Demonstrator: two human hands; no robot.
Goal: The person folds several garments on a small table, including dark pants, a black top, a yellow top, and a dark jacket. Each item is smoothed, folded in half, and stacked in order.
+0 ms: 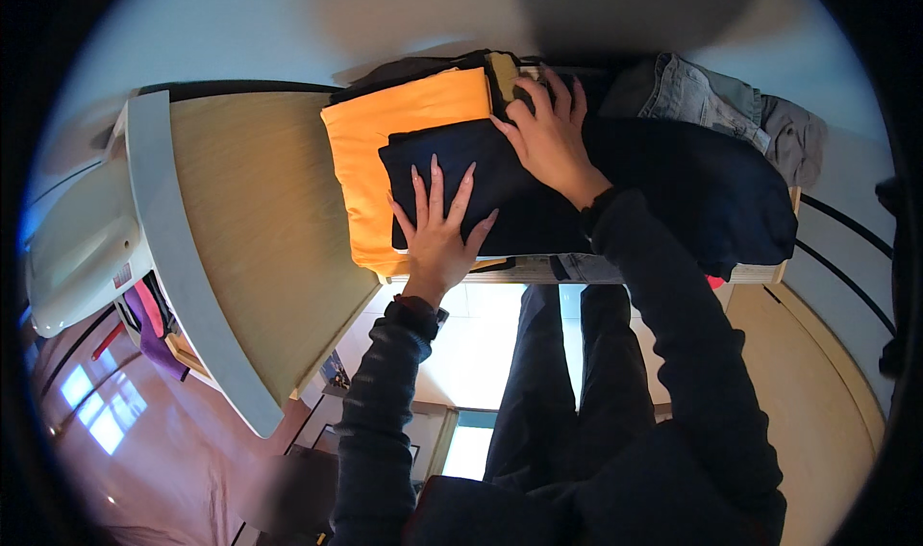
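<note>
My left hand (440, 224) lies flat with its fingers spread on a folded dark navy garment (495, 176). That garment rests on top of a folded orange garment (361, 161), which shows along its left and upper sides. Farther up and to the right, my right hand (550, 137) bends its fingers over the far edge of the dark cloth, beside a small olive-yellow piece (503, 73). Whether its fingertips grip anything I cannot make out. A larger dark garment (687, 186) spreads to the right, under my right wrist.
Grey jeans (707, 94) and a grey-brown folded garment (793, 137) sit at the back right. The wooden shelf edge (519, 275) runs in front of the clothes. At left stands a wooden panel (260, 219) with a pale edge, beside a white rounded object (82, 243).
</note>
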